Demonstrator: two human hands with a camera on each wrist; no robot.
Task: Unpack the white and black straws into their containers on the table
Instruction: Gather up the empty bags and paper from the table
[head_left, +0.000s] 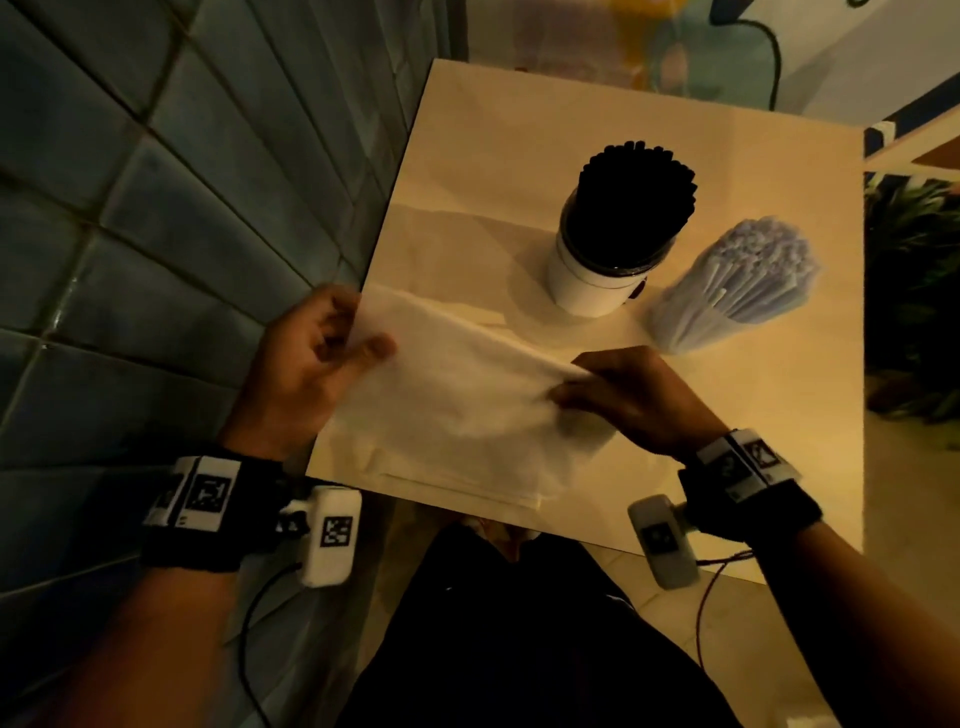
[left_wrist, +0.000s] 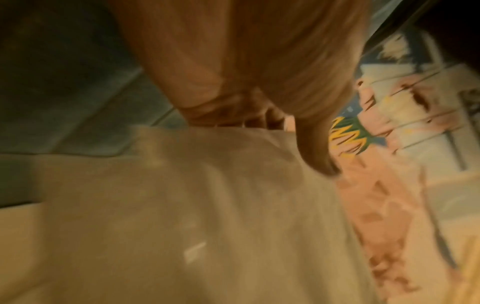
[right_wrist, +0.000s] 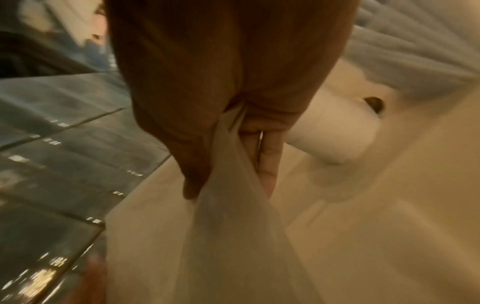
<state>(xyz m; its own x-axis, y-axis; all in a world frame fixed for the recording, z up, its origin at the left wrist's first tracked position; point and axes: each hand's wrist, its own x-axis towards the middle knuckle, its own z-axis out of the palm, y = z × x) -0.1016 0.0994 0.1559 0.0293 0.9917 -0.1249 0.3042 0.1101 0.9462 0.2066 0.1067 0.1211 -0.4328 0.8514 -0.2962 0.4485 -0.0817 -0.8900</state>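
Note:
A clear, flat plastic bag (head_left: 457, 400) is stretched between both hands above the near part of the cream table (head_left: 519, 156). My left hand (head_left: 317, 358) pinches its left edge with thumb on top. My right hand (head_left: 618, 395) grips the bag's right end, bunched in the fist (right_wrist: 233, 131). Black straws (head_left: 634, 197) stand packed in a white cup (head_left: 582, 286) at the table's middle. White straws (head_left: 748, 275) fill a clear container to the right of the cup. In the left wrist view the bag (left_wrist: 207, 195) is a blurred sheet under the left hand's thumb (left_wrist: 314, 148).
A blue-grey tiled wall (head_left: 156, 208) runs along the table's left edge. A green plant (head_left: 914, 291) is beyond the right edge. Another flat wrapper (head_left: 457, 483) lies on the table near its front edge. My dark-clothed legs (head_left: 519, 649) are below.

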